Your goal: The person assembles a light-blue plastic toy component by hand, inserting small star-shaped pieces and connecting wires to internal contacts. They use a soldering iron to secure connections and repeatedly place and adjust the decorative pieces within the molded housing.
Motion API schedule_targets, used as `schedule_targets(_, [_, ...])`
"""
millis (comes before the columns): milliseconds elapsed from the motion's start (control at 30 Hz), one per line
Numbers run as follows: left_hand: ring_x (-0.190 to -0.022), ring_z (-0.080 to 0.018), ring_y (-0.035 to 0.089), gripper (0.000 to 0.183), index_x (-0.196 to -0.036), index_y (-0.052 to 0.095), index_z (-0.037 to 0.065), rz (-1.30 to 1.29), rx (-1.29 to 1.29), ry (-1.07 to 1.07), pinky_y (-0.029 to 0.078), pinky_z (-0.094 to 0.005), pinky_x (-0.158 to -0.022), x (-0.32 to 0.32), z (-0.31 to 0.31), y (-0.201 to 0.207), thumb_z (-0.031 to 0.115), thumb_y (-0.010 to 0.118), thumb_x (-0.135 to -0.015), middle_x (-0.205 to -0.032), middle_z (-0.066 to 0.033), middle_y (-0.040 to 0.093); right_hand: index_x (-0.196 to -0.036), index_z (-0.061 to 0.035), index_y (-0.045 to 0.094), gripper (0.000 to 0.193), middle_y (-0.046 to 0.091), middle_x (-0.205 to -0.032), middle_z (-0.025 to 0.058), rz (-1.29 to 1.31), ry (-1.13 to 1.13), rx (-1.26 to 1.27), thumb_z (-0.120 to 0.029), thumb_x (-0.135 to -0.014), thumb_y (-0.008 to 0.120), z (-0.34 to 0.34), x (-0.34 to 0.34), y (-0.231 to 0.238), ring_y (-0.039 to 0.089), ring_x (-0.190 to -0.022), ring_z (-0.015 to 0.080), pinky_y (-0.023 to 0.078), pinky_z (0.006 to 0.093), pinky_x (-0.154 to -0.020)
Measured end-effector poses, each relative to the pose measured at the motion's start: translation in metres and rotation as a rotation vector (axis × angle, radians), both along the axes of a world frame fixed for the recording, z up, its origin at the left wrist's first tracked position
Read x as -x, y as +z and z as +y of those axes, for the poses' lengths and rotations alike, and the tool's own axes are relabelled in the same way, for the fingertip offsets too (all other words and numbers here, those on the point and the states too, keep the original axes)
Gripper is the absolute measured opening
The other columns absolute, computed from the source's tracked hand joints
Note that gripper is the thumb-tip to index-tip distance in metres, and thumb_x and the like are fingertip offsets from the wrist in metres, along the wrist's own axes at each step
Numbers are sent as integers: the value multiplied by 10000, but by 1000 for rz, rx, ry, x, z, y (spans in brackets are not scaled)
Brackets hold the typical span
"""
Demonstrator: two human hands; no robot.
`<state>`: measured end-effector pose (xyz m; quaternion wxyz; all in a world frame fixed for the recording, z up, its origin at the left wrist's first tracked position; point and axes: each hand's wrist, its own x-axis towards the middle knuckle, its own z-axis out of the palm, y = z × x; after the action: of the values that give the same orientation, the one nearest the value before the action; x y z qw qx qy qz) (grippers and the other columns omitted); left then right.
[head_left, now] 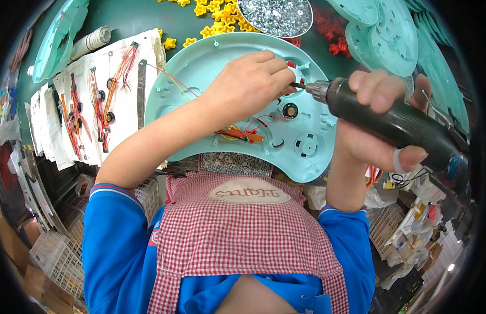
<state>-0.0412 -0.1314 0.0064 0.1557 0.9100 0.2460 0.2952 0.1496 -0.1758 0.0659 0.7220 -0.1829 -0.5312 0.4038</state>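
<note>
Clasping the black screwdriver (405, 123) at the turquoise shell's (201, 55) right, the right hand (363, 141) is closed; the left hand (250, 81), over the shell, bunches its fingers, hold unclear. On the bench (133, 21), the shell looks light, stiff: grip its rim.

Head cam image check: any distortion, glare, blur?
Head view: fisheye, black border, scene warped toward the rim; head view: shiny small parts glint, a bright spot blows out lower right; head view: pale blue shell evenly lit, left hand fairly sharp, no strong motion blur on it.
</note>
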Motion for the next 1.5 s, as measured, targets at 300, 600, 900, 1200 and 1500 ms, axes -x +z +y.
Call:
schedule_targets(300, [-741,-220,558,149,-871,619,78,-27,35,12,488,-345,-671,6,-6,-4,153,719,-790,-789,-27,574,-1410,-32,302,1043,588,-816,108,34,-22,-51,-769,-745,624,-12,9,-2,571,-736,230,477,403,-706])
schedule_targets(600, [-723,-207,551,167,-868,620,81,-62,-1,54,489,-339,-652,6,-10,-4,151,734,-768,-791,-20,580,-1401,-23,306,1002,588,-814,93,16,-64,-39,-751,-777,600,-13,10,-4,568,-735,220,475,401,-709])
schedule_targets(900, [-872,-244,650,265,-992,653,81,-91,-59,99,531,-356,-723,-3,18,7,251,708,-797,-950,-68,670,-1382,-30,367,892,600,-826,106,77,-180,9,-683,-818,593,-16,-4,-10,565,-745,229,463,407,-725])
schedule_targets(1200, [-828,-364,672,116,-809,711,37,368,77,244,542,-457,-771,-53,144,-18,68,613,-755,-821,-200,683,-1372,5,318,935,596,-818,119,-25,-248,22,-667,-801,631,-29,-7,-11,570,-722,234,473,406,-695])
schedule_targets(1500, [-793,-349,670,111,-720,703,59,303,-13,180,537,-458,-723,-47,118,-7,116,621,-767,-773,-183,677,-1266,110,329,1035,604,-770,125,-175,-342,157,-683,-728,719,-51,11,-15,597,-645,224,547,379,-624])
